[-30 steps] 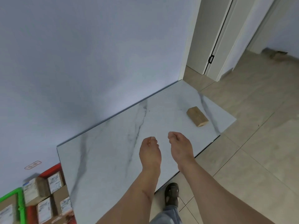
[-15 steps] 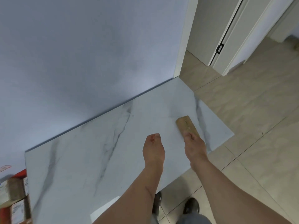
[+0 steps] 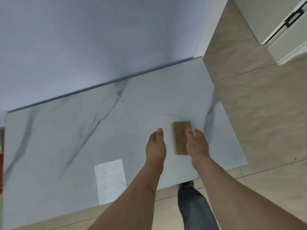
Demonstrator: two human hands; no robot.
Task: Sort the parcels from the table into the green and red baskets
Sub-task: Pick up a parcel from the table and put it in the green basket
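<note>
step: reach for last parcel | change: your right hand (image 3: 197, 145) has shifted off the parcel (image 3: 180, 138) to its right side, fingers apart; left hand (image 3: 155, 145) has opened, just left of it | parcel: flat on counter (image 3: 83, 146), near-right, not yet gripped | next: likely clasp it from both sides

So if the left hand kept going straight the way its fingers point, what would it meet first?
Probably nothing close: the left hand points across bare marble table toward the wall, passing left of the brown parcel. Its height above the table is unclear.
</note>
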